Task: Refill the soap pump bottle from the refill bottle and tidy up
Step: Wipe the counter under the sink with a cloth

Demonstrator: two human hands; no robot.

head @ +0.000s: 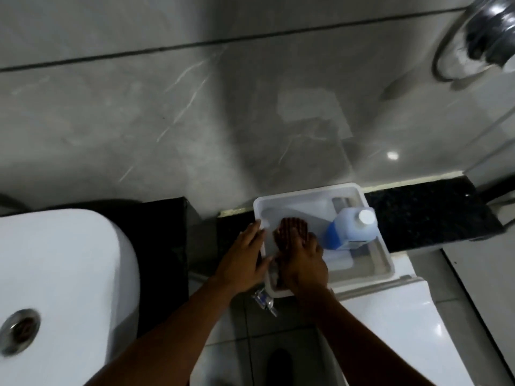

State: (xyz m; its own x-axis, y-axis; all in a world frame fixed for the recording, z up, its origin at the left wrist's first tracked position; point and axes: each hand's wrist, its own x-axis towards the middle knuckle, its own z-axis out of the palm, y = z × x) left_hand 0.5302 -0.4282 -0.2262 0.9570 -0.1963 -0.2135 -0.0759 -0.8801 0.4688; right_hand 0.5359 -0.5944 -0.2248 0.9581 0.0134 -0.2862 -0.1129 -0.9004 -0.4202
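Observation:
A white plastic tray (306, 192) sits on a black ledge against the grey wall. In its right half stands the refill bottle (348, 229), pale blue with a white cap. My right hand (302, 260) reaches into the tray's left half and is closed over a dark brownish object (289, 228), apparently the soap pump bottle, which is blurred and mostly hidden by my fingers. My left hand (245, 257) lies with its fingers stretched along the tray's left rim, thumb toward the tray's near left edge.
A white sink (64, 263) with a metal drain (19, 330) fills the left. White ceramic (404, 316) lies below the tray. The black granite ledge (432, 213) runs to the right. A chrome valve (263, 299) juts out under the tray's near corner. A chrome fitting (479, 37) hangs at top right.

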